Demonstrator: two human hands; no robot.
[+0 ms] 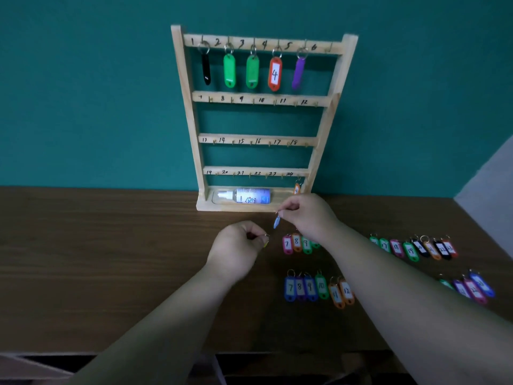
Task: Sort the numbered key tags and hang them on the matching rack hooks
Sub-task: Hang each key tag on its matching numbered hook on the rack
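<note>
The right hand [308, 215] pinches a small blue key tag [276, 222] by its ring, and the tag hangs free above the table, in front of the rack base. The left hand [241, 245] is closed around another ring [266, 235]; a bit of yellow shows at the fingertips, but the tag itself is hidden, so I cannot tell its number.

Just beside the hands, two rows of sorted tags [298, 243] lie on the wooden table [111, 245], with numbers 7 to 12 readable in the near row [316, 287]. More tags [416, 248] lie further to the right.

On the wooden rack [263, 120], hooks 1 to 5 already carry tags; hook 6 [329, 47] is free. One orange tag [297, 188] hangs at hook 24.

I judge that the hanging step is in hand, and probably hook 6 is next. The move calls for lifting the ring high and slipping it over the small hook.
</note>
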